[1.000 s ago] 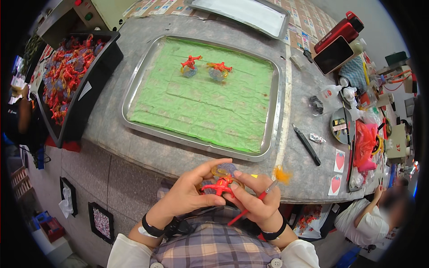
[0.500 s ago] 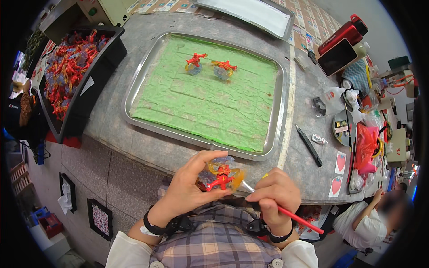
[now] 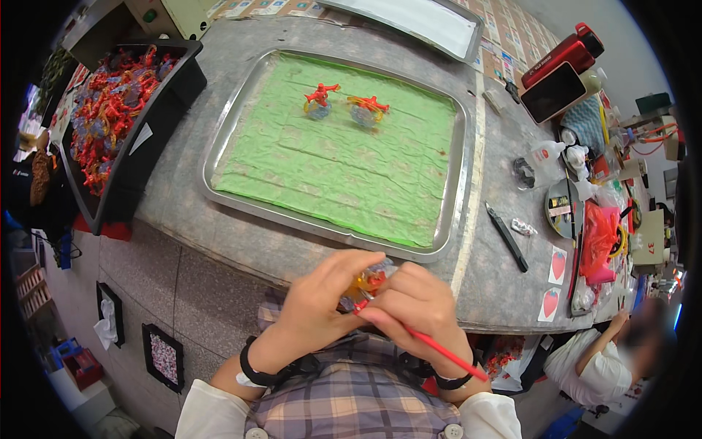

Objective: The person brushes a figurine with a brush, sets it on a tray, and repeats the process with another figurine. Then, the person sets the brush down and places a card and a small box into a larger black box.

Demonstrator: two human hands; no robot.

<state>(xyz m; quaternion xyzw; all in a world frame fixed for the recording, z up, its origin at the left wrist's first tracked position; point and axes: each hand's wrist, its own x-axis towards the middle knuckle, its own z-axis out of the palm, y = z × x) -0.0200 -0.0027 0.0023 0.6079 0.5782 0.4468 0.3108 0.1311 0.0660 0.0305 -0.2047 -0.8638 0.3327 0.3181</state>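
Observation:
My left hand holds a small red and orange toy figure just in front of my chest, below the table edge. My right hand grips a thin red paintbrush like a pen, its tip touching the figure and its handle pointing down to the right. Both hands are close together and partly cover the figure. Beyond them lies a metal tray lined with green cloth, and two similar red figures stand on its far side.
A black bin full of red figures stands at the left. A black pen, small paint pots, a phone and red plastic crowd the right side. Another person sits at lower right.
The brush has turned: its handle swung from pointing left-down to right-down. My hands rose slightly and closed together over the figure.

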